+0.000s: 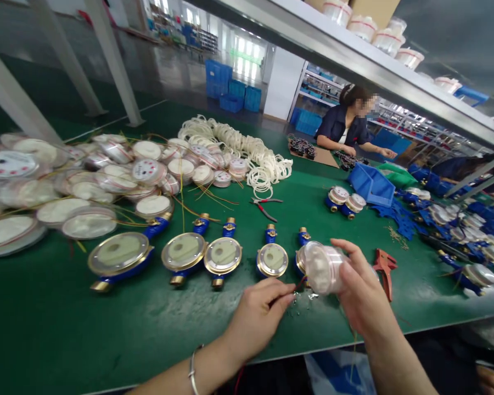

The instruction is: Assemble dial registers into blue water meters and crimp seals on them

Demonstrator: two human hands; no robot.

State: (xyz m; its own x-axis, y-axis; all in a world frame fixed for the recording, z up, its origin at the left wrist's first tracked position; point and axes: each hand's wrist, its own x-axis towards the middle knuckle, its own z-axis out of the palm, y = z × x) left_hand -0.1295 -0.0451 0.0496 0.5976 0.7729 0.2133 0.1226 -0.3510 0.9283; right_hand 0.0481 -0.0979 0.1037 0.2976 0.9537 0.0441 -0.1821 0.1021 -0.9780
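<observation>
My right hand (364, 288) grips a clear, round meter register (324, 269) with a white inside, lifted above the bench and turned on its side. Thin dark and red wires (300, 283) run beside it, and the fingertips of my left hand (259, 310) are pinched together on them. Behind the register stands a blue-and-brass water meter body (303, 237), partly covered by it. More such bodies line up to the left, among them one close by (272, 259) and a larger-looking one (121, 255). Small shiny bits (313, 296) lie under my hands.
A red-handled pair of pliers (267, 208) and a red hand tool (385, 271) lie on the green bench (181, 334). Registers with wires (148, 171) pile up at left, white rings (263, 164) behind. Further back, a co-worker (348, 129) sits near a blue bin (370, 184). A shelf (313, 41) hangs overhead.
</observation>
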